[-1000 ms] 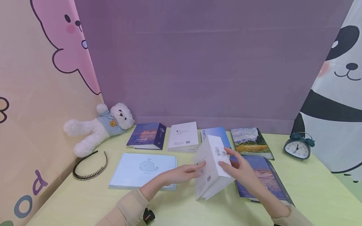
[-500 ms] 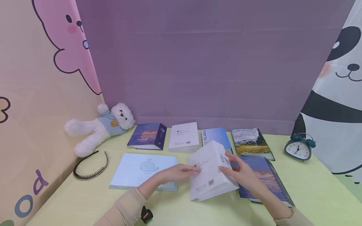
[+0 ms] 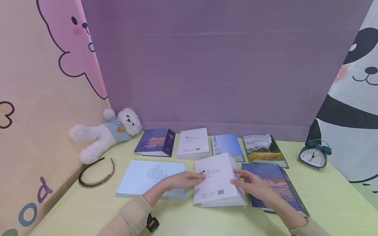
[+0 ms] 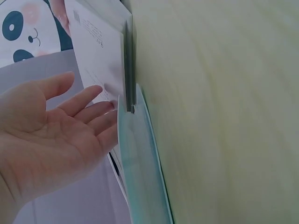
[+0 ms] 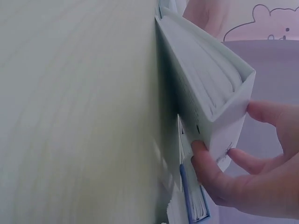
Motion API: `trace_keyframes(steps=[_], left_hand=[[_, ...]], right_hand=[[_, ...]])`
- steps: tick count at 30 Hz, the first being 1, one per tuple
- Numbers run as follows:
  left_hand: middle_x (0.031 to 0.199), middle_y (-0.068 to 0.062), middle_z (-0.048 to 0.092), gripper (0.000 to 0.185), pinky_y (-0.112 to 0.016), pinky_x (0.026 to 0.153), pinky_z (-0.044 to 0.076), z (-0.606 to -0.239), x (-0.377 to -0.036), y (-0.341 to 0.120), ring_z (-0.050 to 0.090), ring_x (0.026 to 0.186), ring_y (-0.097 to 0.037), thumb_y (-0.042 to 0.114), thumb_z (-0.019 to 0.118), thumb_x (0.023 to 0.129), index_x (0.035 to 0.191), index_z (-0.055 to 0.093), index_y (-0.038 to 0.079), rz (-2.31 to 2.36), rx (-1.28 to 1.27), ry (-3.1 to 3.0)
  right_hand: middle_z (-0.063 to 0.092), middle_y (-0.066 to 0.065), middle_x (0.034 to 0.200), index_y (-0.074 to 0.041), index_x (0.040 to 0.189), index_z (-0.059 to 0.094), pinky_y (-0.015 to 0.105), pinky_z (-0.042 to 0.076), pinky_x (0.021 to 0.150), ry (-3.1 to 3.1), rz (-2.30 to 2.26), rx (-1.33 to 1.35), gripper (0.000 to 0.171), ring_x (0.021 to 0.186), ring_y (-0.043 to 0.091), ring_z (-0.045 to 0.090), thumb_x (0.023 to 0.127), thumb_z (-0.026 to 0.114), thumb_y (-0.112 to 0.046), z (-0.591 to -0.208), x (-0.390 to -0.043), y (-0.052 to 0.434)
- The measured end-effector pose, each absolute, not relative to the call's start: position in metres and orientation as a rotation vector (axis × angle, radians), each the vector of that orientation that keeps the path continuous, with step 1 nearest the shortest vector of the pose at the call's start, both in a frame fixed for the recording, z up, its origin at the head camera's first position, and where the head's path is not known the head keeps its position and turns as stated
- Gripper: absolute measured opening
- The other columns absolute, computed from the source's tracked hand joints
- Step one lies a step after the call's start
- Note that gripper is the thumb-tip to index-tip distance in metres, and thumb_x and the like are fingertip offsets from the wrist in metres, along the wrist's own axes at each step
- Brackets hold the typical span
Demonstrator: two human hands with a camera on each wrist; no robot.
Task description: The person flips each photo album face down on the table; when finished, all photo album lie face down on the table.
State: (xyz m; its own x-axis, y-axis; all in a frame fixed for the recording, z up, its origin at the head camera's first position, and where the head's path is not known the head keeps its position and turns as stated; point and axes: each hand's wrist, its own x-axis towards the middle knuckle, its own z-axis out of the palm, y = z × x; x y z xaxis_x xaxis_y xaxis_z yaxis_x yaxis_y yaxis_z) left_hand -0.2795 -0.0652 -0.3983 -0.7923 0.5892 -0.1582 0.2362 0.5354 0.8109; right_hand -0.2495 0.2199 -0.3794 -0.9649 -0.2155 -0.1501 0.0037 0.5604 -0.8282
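While right hand (image 3: 253, 186) grip pinches spine, white book (image 3: 215, 180) lies barcode-up; left hand (image 3: 183, 180) flat.

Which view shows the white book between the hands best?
The head view: the whole white book lies flat on the table, back cover and barcode up, left hand and right hand at its sides. The right wrist view shows only its page edges and spine corner; the left wrist view shows a strip of cover.

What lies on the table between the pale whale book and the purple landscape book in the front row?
The white book, barcode side up, lies between the whale book and the purple landscape book, as the head view shows.
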Motion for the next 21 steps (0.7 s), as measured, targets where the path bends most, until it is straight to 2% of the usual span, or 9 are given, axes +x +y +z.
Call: trace_keyframes(steps=[5,9,15,21], left_hand=[[0.152,0.0,0.03,0.041,-0.045,0.116,0.019,-0.4,-0.281,-0.064,0.025,0.142,-0.023,0.031,0.045,0.099,0.138,0.049,0.018,1.132,0.677,2.359],[0.153,0.001,0.029,0.041,-0.043,0.116,0.019,-0.401,-0.282,-0.063,0.024,0.142,-0.021,0.031,0.045,0.099,0.137,0.049,0.018,1.126,0.683,2.355],[0.154,-0.001,0.027,0.04,-0.043,0.117,0.017,-0.4,-0.282,-0.063,0.023,0.143,-0.02,0.031,0.045,0.099,0.136,0.05,0.017,1.122,0.691,2.345],[0.153,-0.001,0.027,0.04,-0.044,0.117,0.017,-0.401,-0.282,-0.063,0.023,0.143,-0.021,0.031,0.046,0.099,0.136,0.051,0.018,1.124,0.677,2.353]], right_hand=[[0.036,0.026,0.142,-0.002,0.144,0.033,0.043,0.052,0.085,2.527,-1.34,-0.207,0.073,0.12,0.036,0.047,0.089,0.061,-0.042,-0.384,-0.25,0.221],[0.041,0.025,0.14,0.001,0.143,0.033,0.047,0.048,0.092,2.581,-1.249,-0.316,0.071,0.123,0.041,0.045,0.09,0.06,-0.038,-0.389,-0.249,0.221],[0.045,0.026,0.138,0.004,0.143,0.033,0.045,0.05,0.091,2.585,-1.239,-0.38,0.07,0.121,0.041,0.049,0.091,0.06,-0.035,-0.39,-0.246,0.22],[0.038,0.026,0.143,0.001,0.145,0.03,0.046,0.048,0.094,2.562,-1.228,-0.379,0.071,0.125,0.042,0.046,0.092,0.058,-0.037,-0.391,-0.246,0.221]])
